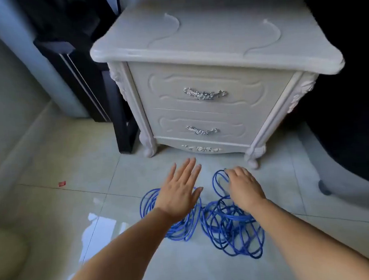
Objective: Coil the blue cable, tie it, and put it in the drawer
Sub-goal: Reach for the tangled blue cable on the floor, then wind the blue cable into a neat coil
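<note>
A blue cable [229, 229] lies in loose tangled loops on the tiled floor, in front of a white nightstand [213, 50]. Its upper drawer [205, 93] and lower drawer [202, 130] are both shut, each with a silver handle. My left hand [180, 191] hovers flat over the left bunch of loops, fingers spread, holding nothing. My right hand [242, 185] has its fingers curled onto a raised loop at the far end of the right bunch.
A dark furniture leg [122, 121] stands left of the nightstand. A small red scrap [62, 183] lies on the floor at left. A dark rounded piece of furniture [350, 131] fills the right side. A pale cushion [8, 256] sits at the lower left.
</note>
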`<state>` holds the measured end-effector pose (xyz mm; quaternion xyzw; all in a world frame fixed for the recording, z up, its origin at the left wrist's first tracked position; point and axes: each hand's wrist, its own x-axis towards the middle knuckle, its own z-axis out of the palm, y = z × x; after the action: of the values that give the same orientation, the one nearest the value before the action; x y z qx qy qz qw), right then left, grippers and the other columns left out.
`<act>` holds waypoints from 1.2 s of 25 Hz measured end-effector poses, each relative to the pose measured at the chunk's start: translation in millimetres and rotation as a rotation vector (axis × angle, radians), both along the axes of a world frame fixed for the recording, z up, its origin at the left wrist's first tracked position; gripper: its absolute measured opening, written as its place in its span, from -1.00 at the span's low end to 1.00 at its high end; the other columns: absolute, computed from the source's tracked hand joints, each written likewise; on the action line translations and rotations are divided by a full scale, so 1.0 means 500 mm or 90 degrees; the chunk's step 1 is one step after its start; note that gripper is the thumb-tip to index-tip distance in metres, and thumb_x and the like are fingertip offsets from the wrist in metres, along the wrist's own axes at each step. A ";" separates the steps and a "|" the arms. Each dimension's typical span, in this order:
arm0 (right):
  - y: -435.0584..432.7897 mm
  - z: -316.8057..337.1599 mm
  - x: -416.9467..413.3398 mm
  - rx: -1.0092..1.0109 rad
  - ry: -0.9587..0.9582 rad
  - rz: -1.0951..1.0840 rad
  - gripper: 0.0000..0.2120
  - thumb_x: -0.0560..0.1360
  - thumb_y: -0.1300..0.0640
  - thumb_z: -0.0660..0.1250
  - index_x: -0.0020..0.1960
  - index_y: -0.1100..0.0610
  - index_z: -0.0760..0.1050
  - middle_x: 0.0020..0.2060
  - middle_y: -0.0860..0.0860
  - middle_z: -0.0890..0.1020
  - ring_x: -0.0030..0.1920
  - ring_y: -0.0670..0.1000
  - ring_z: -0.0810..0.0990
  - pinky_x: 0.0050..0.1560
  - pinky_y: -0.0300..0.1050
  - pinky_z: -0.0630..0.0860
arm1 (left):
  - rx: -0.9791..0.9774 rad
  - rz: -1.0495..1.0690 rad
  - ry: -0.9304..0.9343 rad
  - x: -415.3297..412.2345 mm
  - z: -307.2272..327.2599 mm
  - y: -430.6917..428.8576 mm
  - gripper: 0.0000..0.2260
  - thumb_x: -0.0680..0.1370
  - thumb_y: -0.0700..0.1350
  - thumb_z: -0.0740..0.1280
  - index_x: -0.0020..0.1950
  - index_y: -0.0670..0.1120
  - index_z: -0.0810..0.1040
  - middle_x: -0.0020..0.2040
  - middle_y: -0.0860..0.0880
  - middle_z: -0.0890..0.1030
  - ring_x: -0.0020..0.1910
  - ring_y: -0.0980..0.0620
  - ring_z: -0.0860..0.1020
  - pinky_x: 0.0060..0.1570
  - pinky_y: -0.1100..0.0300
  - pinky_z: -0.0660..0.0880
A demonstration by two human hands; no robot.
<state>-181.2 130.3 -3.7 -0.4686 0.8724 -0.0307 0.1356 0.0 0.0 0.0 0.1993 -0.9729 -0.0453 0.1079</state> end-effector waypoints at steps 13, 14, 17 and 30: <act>-0.031 -0.108 0.022 0.121 0.045 -0.033 -0.68 0.51 0.19 0.25 0.19 -0.08 0.57 0.23 -0.10 0.51 0.37 0.02 0.28 0.49 0.23 -0.08 | 0.030 0.032 -0.033 0.069 -0.110 0.014 -0.49 0.60 0.12 0.07 0.49 -0.08 0.35 0.50 -0.08 0.38 0.47 -0.06 0.37 0.44 -0.07 0.24; -0.027 -0.082 0.020 0.000 0.025 -0.051 -0.72 0.51 0.20 0.27 0.09 -0.10 0.62 0.13 -0.12 0.59 0.30 0.00 0.37 0.47 0.08 0.05 | 0.063 0.043 -0.036 0.062 -0.083 0.014 -0.48 0.62 0.12 0.06 0.53 -0.07 0.29 0.53 -0.06 0.31 0.51 -0.05 0.30 0.48 -0.03 0.15; -0.016 0.028 0.018 -0.230 -0.213 -0.157 -0.72 0.47 0.25 0.36 -0.21 -0.14 0.50 -0.12 -0.07 0.64 0.00 0.02 0.54 -0.01 -0.15 0.39 | 0.187 0.059 -0.039 0.029 -0.001 0.014 -0.46 0.66 0.09 0.11 0.61 -0.01 0.04 0.61 0.00 0.08 0.57 -0.02 0.11 0.54 0.08 0.00; 0.138 0.411 0.214 -0.446 -0.383 -0.051 -0.64 0.52 0.37 0.25 -0.02 -0.13 0.44 -0.16 0.05 0.68 -0.15 0.00 0.66 -0.07 -0.18 0.58 | 0.417 0.048 0.178 0.088 0.364 0.160 -0.82 0.63 0.03 0.26 -0.07 -0.02 0.55 -0.31 0.00 0.49 -0.33 0.07 0.42 -0.27 0.15 0.33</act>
<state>-74.3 199.4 201.9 -0.4221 0.7488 -0.4636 0.2150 44.1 79.9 182.0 0.2508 -0.8745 -0.3779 0.1719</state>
